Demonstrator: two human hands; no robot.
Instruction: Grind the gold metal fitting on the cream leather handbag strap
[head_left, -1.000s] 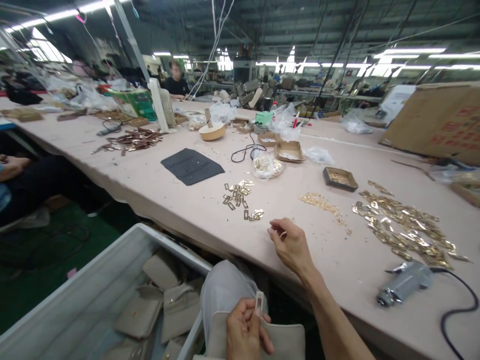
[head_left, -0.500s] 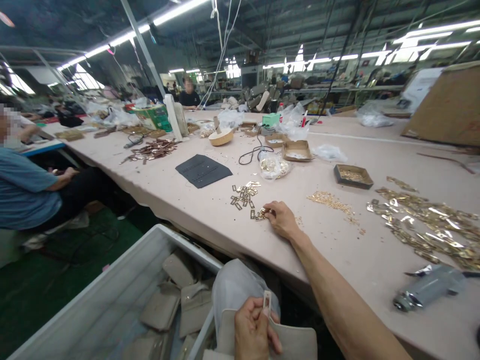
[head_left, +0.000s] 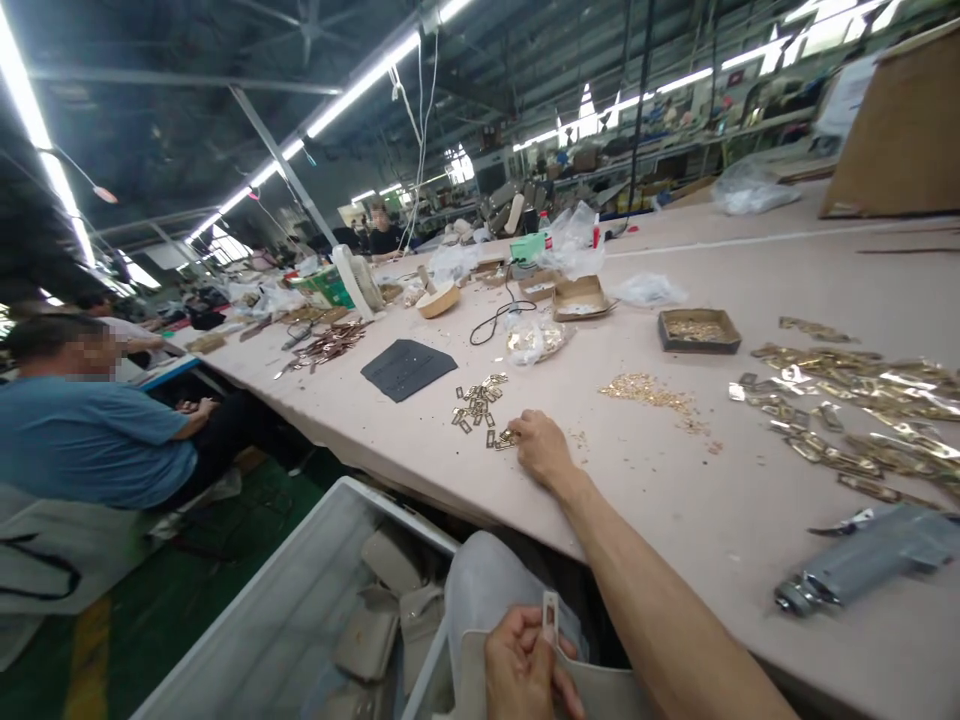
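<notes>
Low in the view, my left hand (head_left: 525,662) is closed on a beige bag (head_left: 600,682) resting by my lap. A pale tab with a narrow rectangular slot (head_left: 550,612) sticks up between its thumb and fingers. Out on the table, my right hand (head_left: 541,445) reaches to the near end of a small heap of rectangular metal frames (head_left: 472,402). Its fingertips are pinched together at the frames, and what lies between them is hidden.
A grey power screwdriver (head_left: 862,560) lies at the right, near gold metal plates (head_left: 847,380). Small brass bits (head_left: 649,392) are scattered before a cardboard tray (head_left: 697,345). A white bin (head_left: 300,570) holds beige bags (head_left: 367,640). A seated person (head_left: 97,430) is at left.
The camera view has turned and tilted, showing more of the seated person at left. My right hand stays at the metal frames, and my left hand still grips the bag.
</notes>
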